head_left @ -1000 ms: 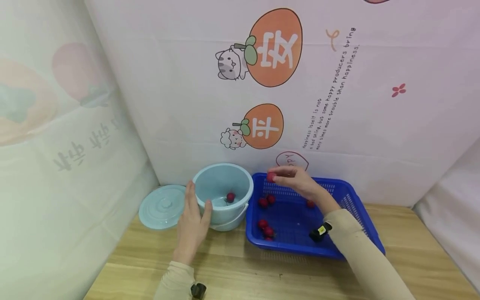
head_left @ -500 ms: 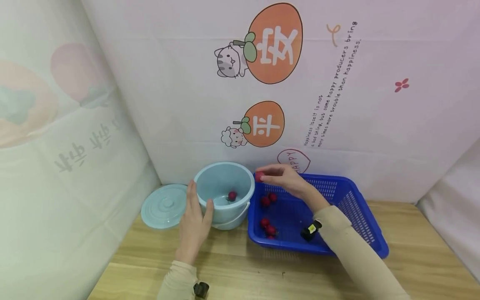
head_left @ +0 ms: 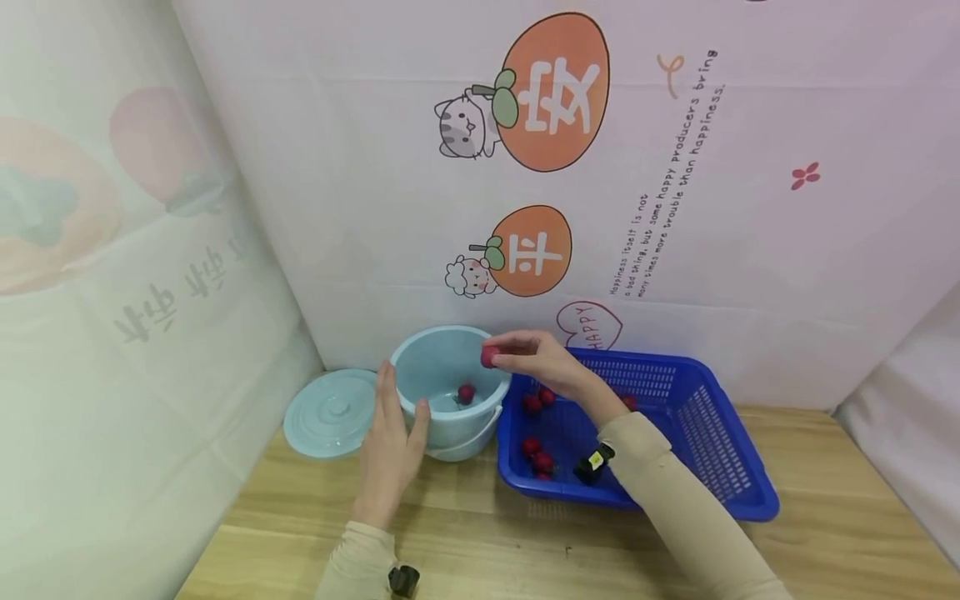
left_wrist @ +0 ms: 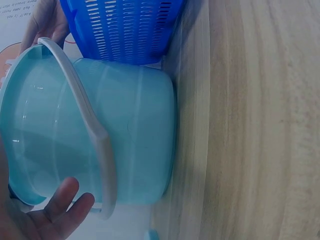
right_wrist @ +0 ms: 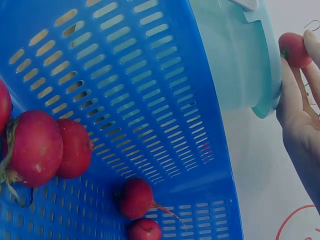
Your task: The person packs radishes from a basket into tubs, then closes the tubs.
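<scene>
My right hand (head_left: 543,364) pinches a red radish (head_left: 490,357) between thumb and fingertips, over the right side of the rim of a light blue bucket (head_left: 459,429). Another radish (head_left: 466,393) lies inside at the bottom. With fingers straight, my left hand (head_left: 388,458) rests against the bucket's left side and rim. To the right stands a blue plastic basket (head_left: 708,510) with several radishes in it; the right wrist view shows one radish (right_wrist: 136,198) with a thin root. The left wrist view shows the bucket's pale handle (left_wrist: 82,97) hanging down its side.
The bucket's light blue lid (head_left: 328,417) lies on the wooden table (head_left: 465,550) at the left. The basket's wall stands close beside the bucket. A printed white cloth (head_left: 375,167) hangs behind everything and along both sides.
My right hand has carried the radish left, from above the basket to the bucket's opening. The left hand has stayed against the bucket.
</scene>
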`<state>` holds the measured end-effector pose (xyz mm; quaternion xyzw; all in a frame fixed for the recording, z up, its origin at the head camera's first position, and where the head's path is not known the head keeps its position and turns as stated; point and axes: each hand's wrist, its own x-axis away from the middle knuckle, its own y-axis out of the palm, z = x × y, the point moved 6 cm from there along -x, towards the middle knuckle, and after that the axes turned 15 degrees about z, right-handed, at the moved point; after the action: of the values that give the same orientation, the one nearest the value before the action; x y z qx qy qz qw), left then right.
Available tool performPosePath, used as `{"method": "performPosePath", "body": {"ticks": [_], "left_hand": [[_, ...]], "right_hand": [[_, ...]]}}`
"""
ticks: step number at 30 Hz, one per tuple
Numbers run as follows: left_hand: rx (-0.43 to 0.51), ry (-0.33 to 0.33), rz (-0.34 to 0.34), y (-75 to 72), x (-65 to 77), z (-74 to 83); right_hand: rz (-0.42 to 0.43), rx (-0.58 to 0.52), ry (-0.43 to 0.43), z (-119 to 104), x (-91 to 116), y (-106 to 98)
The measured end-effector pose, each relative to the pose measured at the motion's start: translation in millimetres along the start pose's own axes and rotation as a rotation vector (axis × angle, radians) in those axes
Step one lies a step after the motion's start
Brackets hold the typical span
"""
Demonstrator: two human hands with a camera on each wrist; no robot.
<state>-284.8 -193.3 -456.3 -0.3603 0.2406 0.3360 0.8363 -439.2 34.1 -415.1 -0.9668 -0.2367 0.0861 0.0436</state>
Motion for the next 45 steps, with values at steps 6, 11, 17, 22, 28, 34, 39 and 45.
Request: {"method": "performPosePath", "body": {"ticks": [6,11,17,22,28,34,39,45], "left_hand": [[0.012,0.01,0.005,-0.8,-1.3,1.2],[0.011,0.006,0.009,-2.6,-0.9,2.5],[0.003,0.011,0.007,-1.2,-0.1,2.8],[-0.007,0.005,0.005,0.0,-1.0,2.9],[-0.025,-0.003,0.017,1.0,-0.9,0.8],[-0.039,0.0,0.012,-1.4,-1.7,1.3],[-0.042,0.005,0.011,-1.0,-1.2,0.7],[-0.038,0.007,0.008,-1.6,-1.1,1.6]], "right_hand": [[-0.016,-0.006,-0.008,-2,-1,0],[-0.076,0.091,-0.073,-9,-2,4],[-0.152,0.277,-0.096,-22,-2,8],[-0.226,0.397,-0.143,-35,-5,14],[-0.303,0.426,-0.142,-40,-10,20],[-0.31,0.41,-0.123,-40,-12,23],[-0.31,0.421,-0.116,-40,-10,24],[-0.301,0.422,-0.122,-42,-9,24]]}}
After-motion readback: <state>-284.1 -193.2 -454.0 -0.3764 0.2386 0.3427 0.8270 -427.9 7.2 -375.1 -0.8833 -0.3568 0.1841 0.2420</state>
